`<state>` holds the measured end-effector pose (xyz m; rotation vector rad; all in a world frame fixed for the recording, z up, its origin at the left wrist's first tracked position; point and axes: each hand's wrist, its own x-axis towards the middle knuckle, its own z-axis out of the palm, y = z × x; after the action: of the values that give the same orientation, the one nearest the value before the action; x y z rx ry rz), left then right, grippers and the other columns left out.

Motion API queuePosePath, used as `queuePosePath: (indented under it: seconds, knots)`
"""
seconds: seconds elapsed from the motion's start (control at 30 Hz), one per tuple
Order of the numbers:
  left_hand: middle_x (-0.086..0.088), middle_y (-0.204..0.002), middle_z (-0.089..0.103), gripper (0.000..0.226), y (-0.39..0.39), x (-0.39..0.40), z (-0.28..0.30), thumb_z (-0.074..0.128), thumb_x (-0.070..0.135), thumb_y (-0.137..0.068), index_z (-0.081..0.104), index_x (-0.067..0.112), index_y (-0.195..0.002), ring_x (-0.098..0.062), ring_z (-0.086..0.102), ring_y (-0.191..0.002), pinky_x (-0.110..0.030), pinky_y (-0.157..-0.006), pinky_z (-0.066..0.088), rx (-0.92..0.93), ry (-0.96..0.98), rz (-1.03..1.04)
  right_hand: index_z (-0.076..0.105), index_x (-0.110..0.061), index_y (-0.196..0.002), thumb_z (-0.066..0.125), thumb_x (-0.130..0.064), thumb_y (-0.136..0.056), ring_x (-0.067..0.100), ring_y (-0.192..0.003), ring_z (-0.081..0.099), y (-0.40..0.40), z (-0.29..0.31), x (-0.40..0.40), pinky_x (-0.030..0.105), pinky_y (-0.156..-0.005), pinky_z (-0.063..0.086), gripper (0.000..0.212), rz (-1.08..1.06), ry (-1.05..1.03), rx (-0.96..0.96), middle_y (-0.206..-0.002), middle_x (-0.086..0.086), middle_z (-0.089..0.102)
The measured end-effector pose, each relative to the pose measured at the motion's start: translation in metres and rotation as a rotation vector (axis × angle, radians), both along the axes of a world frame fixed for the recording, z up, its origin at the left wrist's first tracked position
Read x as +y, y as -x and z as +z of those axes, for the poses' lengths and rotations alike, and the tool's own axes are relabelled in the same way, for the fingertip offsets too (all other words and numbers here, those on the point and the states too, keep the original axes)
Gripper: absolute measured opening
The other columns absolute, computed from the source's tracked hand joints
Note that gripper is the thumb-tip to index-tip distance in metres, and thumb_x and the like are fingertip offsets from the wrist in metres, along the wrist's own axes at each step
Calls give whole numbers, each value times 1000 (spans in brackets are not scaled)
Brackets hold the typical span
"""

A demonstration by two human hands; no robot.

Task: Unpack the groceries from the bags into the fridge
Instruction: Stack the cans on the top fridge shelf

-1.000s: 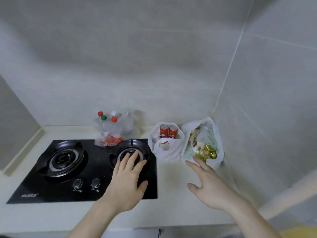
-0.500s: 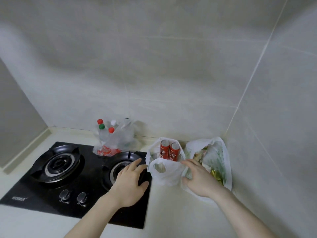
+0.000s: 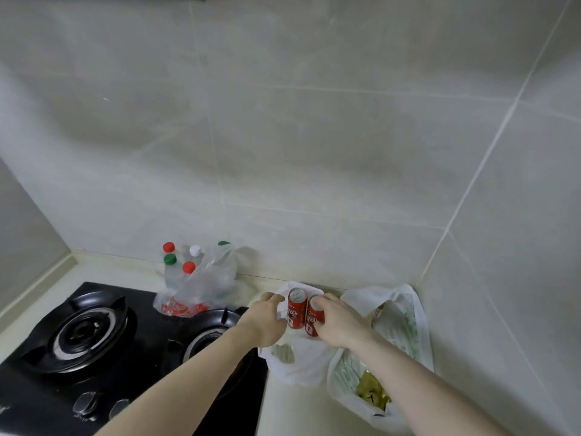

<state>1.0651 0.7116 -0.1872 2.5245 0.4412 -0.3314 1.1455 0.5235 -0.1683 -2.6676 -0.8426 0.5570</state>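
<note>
Two red cans stand upright in a small white plastic bag (image 3: 298, 366) on the counter. My left hand (image 3: 267, 319) wraps around the left red can (image 3: 295, 311). My right hand (image 3: 339, 322) wraps around the right red can (image 3: 314, 319). Both cans sit inside the bag's open mouth. To the right lies a second white bag (image 3: 405, 335) with green print, holding gold-wrapped packets (image 3: 372, 391). A clear bag of bottles (image 3: 201, 284) with red, green and white caps stands at the back by the wall.
A black two-burner gas stove (image 3: 85, 335) fills the counter's left side, its knobs near the front edge. Tiled walls close in behind and on the right, forming a corner just behind the bags. The pale counter (image 3: 283, 410) runs forward between stove and bags.
Both hands moved forward off the stove and counter into the small white bag and closed around the two red cans. The camera came closer to the wall.
</note>
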Motion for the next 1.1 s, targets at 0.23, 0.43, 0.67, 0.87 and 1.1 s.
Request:
queuePosePath:
  seconds: [0.23, 0.43, 0.67, 0.87, 1.1]
  knots:
    - [-3, -148, 37, 62, -60, -8, -17, 63, 27, -91, 38, 20, -147, -32, 59, -120, -45, -100, 50, 88, -84, -43, 42, -34, -152, 62, -29, -94, 27, -129, 58, -41, -28, 35, 37, -104, 48, 62, 24, 97, 4, -149, -5, 47]
    - [5, -161, 24, 73, -96, -7, -42, 62, 34, -91, 26, 28, -155, -30, 53, -129, -45, -103, 49, 121, -140, -143, 47, -34, -146, 68, -29, -89, 27, -124, 61, -71, -54, 49, 39, -97, 53, 61, 9, 210, 27, -137, -4, 50]
    - [-10, -139, 33, 54, -110, -4, -61, 59, 15, -94, 38, 13, -144, -33, 53, -118, -44, -97, 51, 170, -242, -123, 49, -31, -141, 65, -28, -94, 30, -113, 65, -81, -84, 52, 44, -88, 57, 50, 5, 267, -41, -139, 0, 49]
    - [-6, -131, 51, 59, -97, 3, -64, 71, 9, -86, 40, 17, -135, -34, 60, -116, -41, -89, 51, 138, -192, -36, 53, -21, -134, 64, -15, -95, 29, -121, 63, -87, -85, 46, 40, -93, 54, 42, -21, 261, -104, -135, 5, 55]
    - [5, -124, 56, 54, -60, 13, -33, 70, 32, -81, 47, 30, -130, -28, 63, -107, -38, -82, 52, -109, -118, 38, 56, -36, -128, 77, -40, -84, 19, -119, 62, -70, -57, 27, 33, -93, 50, 48, -95, 28, -84, -128, -10, 58]
